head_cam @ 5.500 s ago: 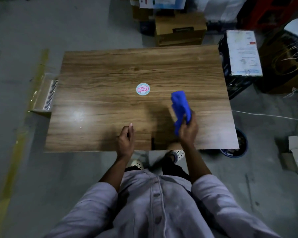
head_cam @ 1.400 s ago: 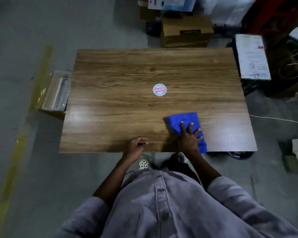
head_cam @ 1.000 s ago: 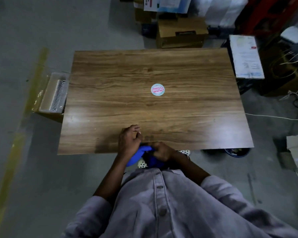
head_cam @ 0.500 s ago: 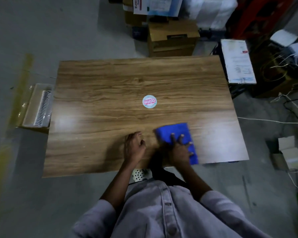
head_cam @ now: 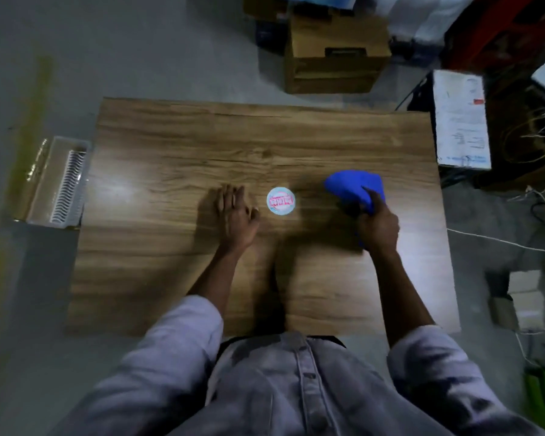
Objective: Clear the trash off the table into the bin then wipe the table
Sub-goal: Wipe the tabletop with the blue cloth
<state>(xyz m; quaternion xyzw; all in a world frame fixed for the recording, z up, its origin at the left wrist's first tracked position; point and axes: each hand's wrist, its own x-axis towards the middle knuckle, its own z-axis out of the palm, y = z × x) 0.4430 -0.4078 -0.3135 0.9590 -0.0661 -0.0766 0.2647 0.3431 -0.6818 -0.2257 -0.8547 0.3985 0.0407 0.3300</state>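
Blue cloth (head_cam: 353, 187) bunched in right hand (head_cam: 378, 227), right of centre; left hand (head_cam: 237, 215) flat on table (head_cam: 170, 265), holding nothing. Apparently clearing done, wiping unfinished; sticker (head_cam: 281, 200) mid-frame.

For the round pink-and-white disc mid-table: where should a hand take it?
The round disc lies flat on the table, so pinch its thin rim from above, likely on its left side, nearest the left hand resting beside it.
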